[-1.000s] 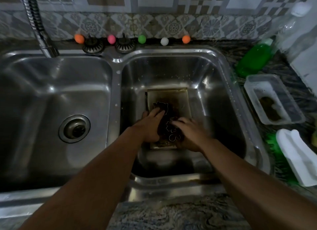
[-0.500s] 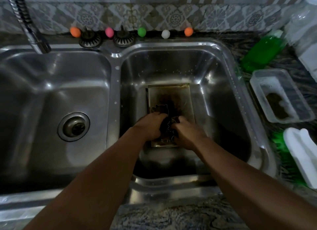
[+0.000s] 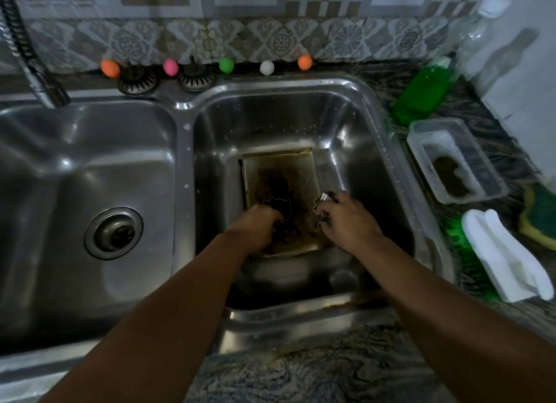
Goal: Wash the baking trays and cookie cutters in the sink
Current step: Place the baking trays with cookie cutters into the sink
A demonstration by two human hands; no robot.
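Baking tray (image 3: 279,174), long axis running away from the viewer in the right basin (image 3: 355,125), lies under both hands: left hand (image 3: 258,222) curled, apparently on a dark cutter, right hand (image 3: 346,222) pinching a metal cookie cutter (image 3: 319,205).

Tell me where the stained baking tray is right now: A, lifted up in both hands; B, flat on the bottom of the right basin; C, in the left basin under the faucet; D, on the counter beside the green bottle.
B: the baking tray lies flat on the floor of the right basin, with the left hand and the right hand working over its near end.
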